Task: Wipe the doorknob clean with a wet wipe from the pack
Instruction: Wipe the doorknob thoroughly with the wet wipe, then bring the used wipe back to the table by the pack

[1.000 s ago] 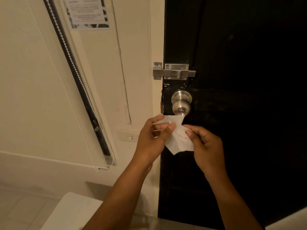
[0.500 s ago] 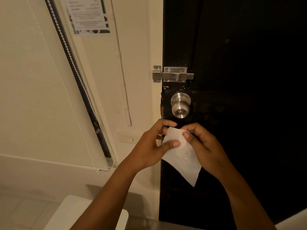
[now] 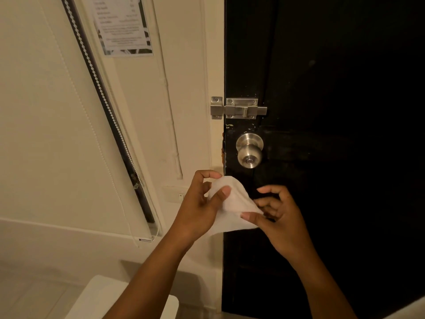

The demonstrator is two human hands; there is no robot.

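Holding: my left hand and right hand both have the wipe between them, below the knob.
Left grip: thumb pressed on the front of the wipe near its top, fingers curled behind it, pinching the sheet.
Right grip: thumb and fingertips pinch the wipe's right edge; the other fingers are curled loosely above.
Wipe: white, partly unfolded, bulging into a rounded fold at the top, its lower edge hanging free between my wrists.
Knob: round, brushed metal, on the left edge of the black door; bare, with the wipe just under it and not touching.
Bolt: a metal latch sits above the knob, bridging door and frame.
Wall: cream, with a printed notice high up and a switch plate beside my left hand.
Blind: a dark slanted edge with a bead cord runs down the wall on the left.
Pack: not seen from here.
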